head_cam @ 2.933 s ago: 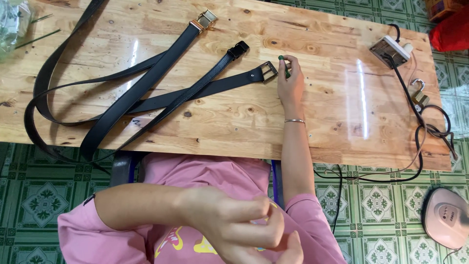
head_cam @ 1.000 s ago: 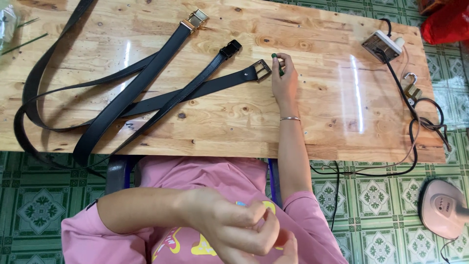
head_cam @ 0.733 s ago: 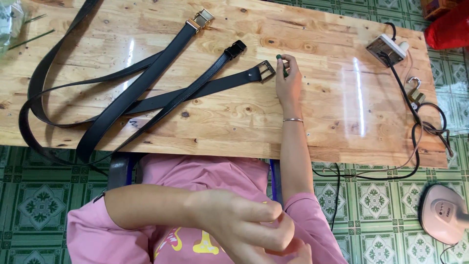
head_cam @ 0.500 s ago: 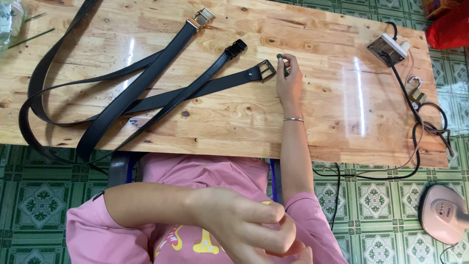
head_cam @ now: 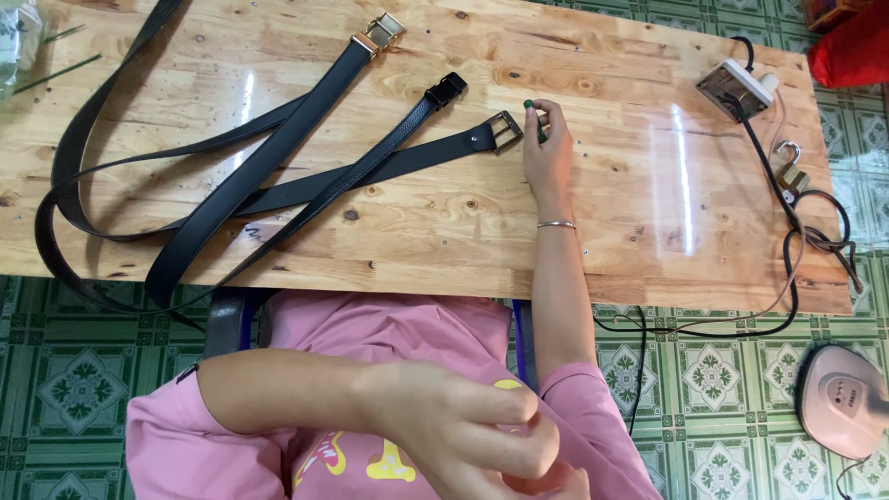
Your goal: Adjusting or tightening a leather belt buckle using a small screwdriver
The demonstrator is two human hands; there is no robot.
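Risk: the small green piece [head_cam: 529, 105], pinched only at the fingertips of the right hand [head_cam: 548, 153], may be slipping loose and rolling across the worktop [head_cam: 611, 231]; it is sitting mid-worktop, just beside the belt buckle [head_cam: 505, 131]. The left hand [head_cam: 463, 435] is curling narrowly against the chest; whether it is holding anything cannot be told.

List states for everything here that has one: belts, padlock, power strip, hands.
gold-buckle belt: unbuckled, lying flat.
black-buckle belt: unbuckled, lying flat.
square-buckle belt: unbuckled, buckle beside the right hand.
padlock: shackle looks open.
power strip: one plug in.
right hand: pinching a small green piece.
left hand: fingers curled near the chest, contents unclear.
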